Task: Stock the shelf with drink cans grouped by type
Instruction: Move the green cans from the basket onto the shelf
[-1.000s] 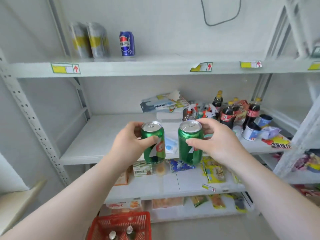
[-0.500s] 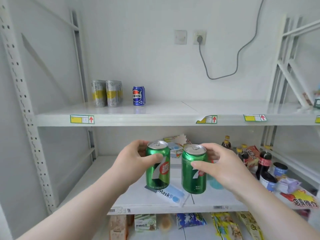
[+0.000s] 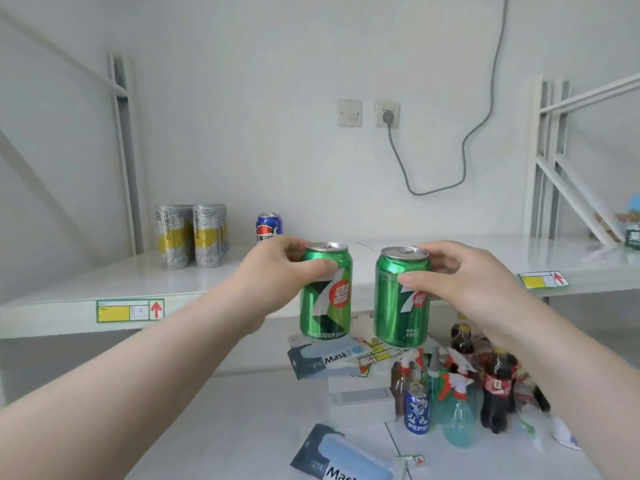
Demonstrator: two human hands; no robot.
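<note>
Head view: my left hand (image 3: 277, 271) and right hand (image 3: 464, 282) each hold a green can (image 3: 325, 296), (image 3: 401, 299) upright before the shelf (image 3: 104, 289).

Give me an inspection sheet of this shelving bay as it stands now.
Surface: upper shelf white, mostly bare.
Job's things: two green cans, left green can and right green can, held up in front of the shelf edge; silver-yellow cans and blue can standing on it.
Clutter: mask packs, cola bottles, spray bottles on lower shelf.
Hands: left hand, right hand, one can each.
Cables: grey cable plugged into wall socket.
Surroundings: white wall.
</note>
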